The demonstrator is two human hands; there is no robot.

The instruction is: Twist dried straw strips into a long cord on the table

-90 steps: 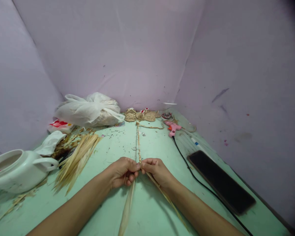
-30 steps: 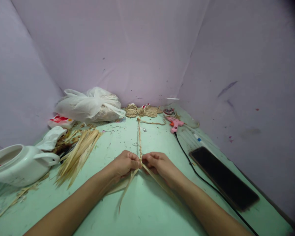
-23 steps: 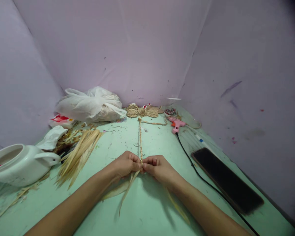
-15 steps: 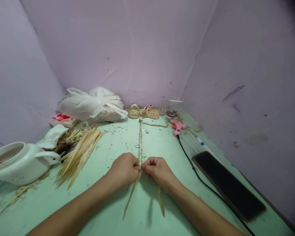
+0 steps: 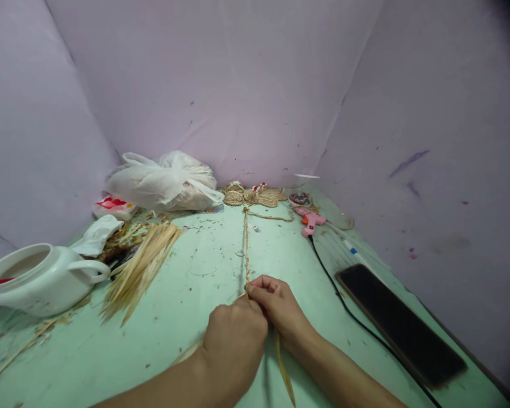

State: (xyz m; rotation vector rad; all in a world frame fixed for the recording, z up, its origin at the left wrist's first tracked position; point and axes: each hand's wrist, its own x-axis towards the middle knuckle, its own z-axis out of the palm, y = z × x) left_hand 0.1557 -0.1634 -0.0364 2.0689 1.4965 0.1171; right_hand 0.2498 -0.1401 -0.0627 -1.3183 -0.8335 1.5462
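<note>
A thin braid [image 5: 247, 243] of dried straw-coloured leaf stretches from a knot at the back of the table toward me. My right hand [image 5: 280, 309] pinches its near end between thumb and fingers. Below that hand hangs a loose leaf strip [image 5: 284, 371]. Just in front, my left hand [image 5: 237, 343] is closed on a leaf strand at the braid's end, its fingertips mostly hidden behind its knuckles. Another pale strip shows partly behind my left wrist.
Left on the green table [image 5: 208, 255] are a bundle of dried strips [image 5: 142, 269], a white pot [image 5: 42, 289] and a white plastic bag [image 5: 165, 181]. Woven pieces [image 5: 261, 196] lie behind. A pink glue gun [image 5: 309, 220], its black cord and a phone [image 5: 402, 326] lie right.
My left hand has moved nearer to me and right, crossing in front of the braid's end. My right hand keeps its pinch. The whole view has shifted slightly.
</note>
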